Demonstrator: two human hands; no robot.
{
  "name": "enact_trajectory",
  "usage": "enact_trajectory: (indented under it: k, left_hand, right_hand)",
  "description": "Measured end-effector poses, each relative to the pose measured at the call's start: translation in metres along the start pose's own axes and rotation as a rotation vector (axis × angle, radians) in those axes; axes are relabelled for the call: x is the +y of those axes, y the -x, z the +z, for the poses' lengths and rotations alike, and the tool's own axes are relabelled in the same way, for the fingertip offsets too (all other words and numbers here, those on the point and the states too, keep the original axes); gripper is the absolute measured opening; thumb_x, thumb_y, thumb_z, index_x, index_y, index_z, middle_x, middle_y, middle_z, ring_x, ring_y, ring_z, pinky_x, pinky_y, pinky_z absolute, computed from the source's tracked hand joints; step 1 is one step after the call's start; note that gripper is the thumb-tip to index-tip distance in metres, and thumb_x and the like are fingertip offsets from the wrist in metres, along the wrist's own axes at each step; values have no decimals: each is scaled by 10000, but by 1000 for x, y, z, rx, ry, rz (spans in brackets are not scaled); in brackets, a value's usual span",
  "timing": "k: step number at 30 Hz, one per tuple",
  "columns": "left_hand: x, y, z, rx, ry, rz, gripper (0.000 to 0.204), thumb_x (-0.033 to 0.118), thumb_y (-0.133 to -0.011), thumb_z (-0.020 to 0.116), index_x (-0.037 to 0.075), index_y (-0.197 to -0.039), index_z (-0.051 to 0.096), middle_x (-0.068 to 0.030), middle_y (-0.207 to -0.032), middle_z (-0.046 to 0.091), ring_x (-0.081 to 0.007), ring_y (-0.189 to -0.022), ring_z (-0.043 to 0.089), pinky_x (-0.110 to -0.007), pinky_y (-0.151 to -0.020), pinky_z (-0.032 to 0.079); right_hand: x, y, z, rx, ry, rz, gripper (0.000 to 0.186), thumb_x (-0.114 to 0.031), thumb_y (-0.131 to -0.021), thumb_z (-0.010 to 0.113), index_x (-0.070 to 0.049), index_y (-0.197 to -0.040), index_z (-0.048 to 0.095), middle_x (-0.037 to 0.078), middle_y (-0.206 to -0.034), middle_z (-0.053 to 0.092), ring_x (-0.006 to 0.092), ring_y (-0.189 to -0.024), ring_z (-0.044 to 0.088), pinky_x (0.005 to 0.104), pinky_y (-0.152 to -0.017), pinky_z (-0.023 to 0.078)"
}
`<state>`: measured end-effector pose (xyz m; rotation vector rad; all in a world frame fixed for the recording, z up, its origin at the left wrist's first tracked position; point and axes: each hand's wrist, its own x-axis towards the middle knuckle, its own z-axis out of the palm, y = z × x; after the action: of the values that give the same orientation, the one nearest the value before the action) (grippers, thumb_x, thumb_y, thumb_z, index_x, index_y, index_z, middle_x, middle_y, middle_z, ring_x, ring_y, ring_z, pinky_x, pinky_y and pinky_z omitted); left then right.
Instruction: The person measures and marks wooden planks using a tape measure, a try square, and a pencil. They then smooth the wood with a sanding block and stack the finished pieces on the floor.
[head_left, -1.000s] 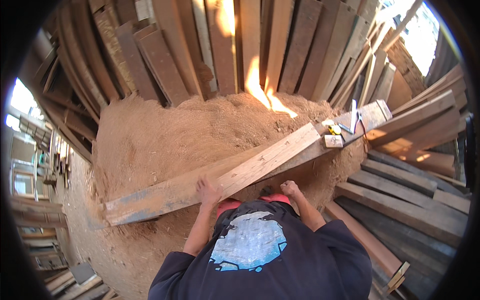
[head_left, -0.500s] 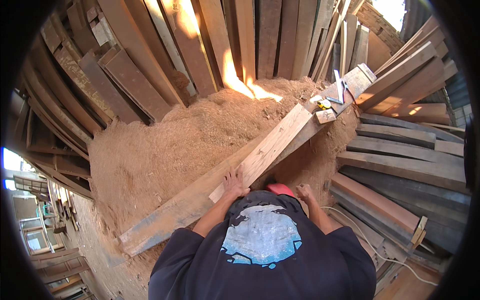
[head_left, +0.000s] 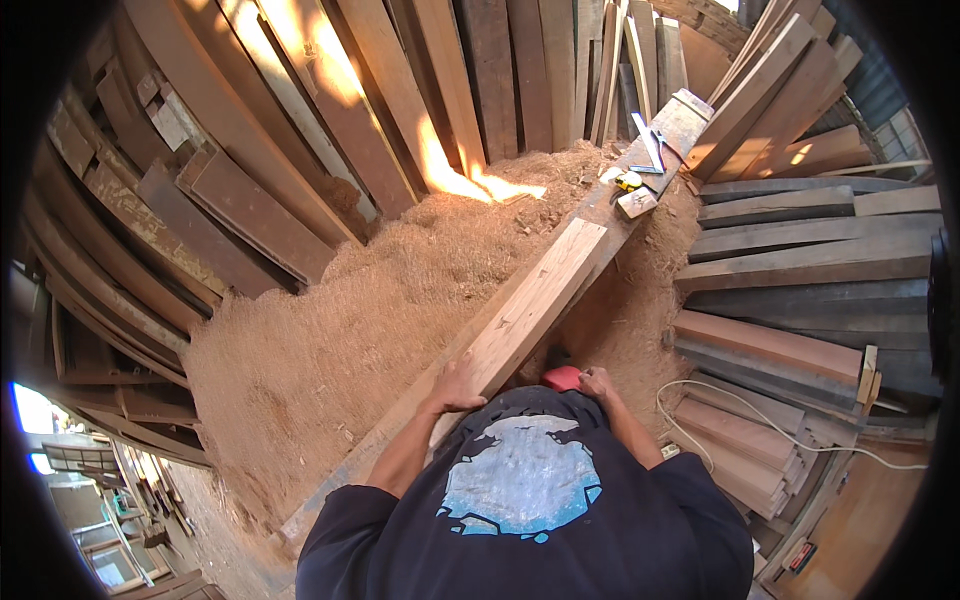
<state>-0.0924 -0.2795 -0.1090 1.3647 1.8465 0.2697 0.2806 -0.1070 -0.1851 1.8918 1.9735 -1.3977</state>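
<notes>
My left hand (head_left: pixel 456 389) rests on a pale wooden board (head_left: pixel 545 290). Its fingers lie by the far left edge and the thumb reaches across the near part. The board lies lengthwise along a wider, dirt-stained plank (head_left: pixel 610 208), and its near end is hidden by my body. To the right of the board my right hand (head_left: pixel 596 384) is closed, fingers curled, against a rounded red thing (head_left: pixel 563 378). Most of that thing is covered by my dark shirt, so I cannot tell its kind or whether the fingers grip it.
Farther along the plank sit a yellow tape measure (head_left: pixel 628 181), a small wood block (head_left: pixel 636 204), a try square (head_left: pixel 648 145) and red-handled pliers (head_left: pixel 668 148). Shavings (head_left: pixel 380 300) heap on the left. Stacked timber (head_left: pixel 810 255) lines the right; a pale cable (head_left: pixel 760 437) crosses there.
My left hand has gone from lying flat with spread fingers to holding the board's edge. My right hand has come left against the red thing. The whole view has shifted.
</notes>
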Motion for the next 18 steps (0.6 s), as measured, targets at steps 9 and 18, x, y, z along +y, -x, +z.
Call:
enact_trajectory:
  k: [9,18]
  left_hand:
    - [-55,-10,-94,-281,483,25,830,298,-796,797,150,-1536,451,-140,-1496,528,-318,-1364,480,-426,-1170,343]
    - [-73,-21,-100,-357,728,118,737,18,-859,665,22,-1541,386,-156,-1519,500,-250,-1405,461,-363,-1170,340]
  right_hand:
    - [15,2,13,61,118,6,350,-275,-850,609,42,-887,754,242,-835,732,281,-801,722,436,-744,549]
    - [-10,6,34,33,-28,16,409,-309,-788,577,37,-929,742,308,-996,695,442,-1000,693,486,-875,546]
